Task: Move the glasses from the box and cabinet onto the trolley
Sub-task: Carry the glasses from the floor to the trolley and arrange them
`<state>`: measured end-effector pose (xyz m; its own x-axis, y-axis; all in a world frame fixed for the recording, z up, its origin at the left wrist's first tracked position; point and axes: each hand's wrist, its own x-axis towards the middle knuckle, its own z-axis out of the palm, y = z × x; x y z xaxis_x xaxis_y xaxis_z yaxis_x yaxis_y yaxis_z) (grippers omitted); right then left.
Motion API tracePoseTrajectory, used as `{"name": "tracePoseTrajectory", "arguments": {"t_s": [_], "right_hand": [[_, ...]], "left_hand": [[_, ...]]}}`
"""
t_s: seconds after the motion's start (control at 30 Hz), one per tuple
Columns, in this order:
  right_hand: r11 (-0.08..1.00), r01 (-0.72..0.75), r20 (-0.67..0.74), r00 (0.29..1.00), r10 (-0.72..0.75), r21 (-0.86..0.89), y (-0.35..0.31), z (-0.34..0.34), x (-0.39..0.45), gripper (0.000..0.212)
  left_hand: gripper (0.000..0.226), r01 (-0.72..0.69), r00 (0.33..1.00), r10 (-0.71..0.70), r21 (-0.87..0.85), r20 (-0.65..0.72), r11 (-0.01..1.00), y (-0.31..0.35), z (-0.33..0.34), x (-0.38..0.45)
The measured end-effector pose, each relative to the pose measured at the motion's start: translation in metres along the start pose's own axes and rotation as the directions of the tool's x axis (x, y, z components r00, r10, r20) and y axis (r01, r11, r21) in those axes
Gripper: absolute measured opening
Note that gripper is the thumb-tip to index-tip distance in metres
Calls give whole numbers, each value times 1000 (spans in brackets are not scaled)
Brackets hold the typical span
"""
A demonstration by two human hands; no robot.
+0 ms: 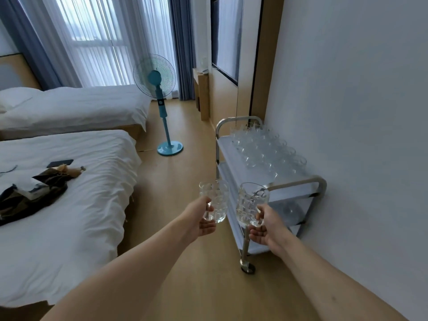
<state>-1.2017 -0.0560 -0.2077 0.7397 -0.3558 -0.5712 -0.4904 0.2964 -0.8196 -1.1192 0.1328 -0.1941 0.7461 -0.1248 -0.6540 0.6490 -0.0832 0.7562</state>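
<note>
My left hand (202, 218) grips the handle of a clear, dimpled glass mug (216, 200), held upright in the air. My right hand (266, 225) grips a second clear dimpled glass mug (251, 205) by its handle, close beside the first. Both mugs hang in front of the near end of a white trolley (228, 154) with metal rails, which stands against the right wall. Several clear glasses (266, 149) stand in rows on the trolley's top shelf, mostly on its wall side. The box and cabinet are out of view.
Two white beds (81, 181) fill the left side, the near one carrying dark clothing and a phone (60, 163). A blue standing fan (159, 98) stands on the wooden floor past the beds. A wooden desk (201, 93) and curtains lie at the far end.
</note>
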Motion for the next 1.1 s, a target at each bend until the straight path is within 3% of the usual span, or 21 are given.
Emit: {"name": "tracePoseTrajectory", "arguments": {"t_s": [0.4,0.63,1.1], "right_hand": [[994,-56,-111,992,65,90,-40,77,85,35],[988,-67,-130,988,86,140,-57,99,150,31],[928,-121,-259,940,221,353,-78,91,304,29]], "left_hand": [[32,60,991,-66,54,116,997,74,-32,112],[30,75,991,-86,105,107,992,101,-38,175],[29,105,975,-157,298,157,949,164,38,323]]}}
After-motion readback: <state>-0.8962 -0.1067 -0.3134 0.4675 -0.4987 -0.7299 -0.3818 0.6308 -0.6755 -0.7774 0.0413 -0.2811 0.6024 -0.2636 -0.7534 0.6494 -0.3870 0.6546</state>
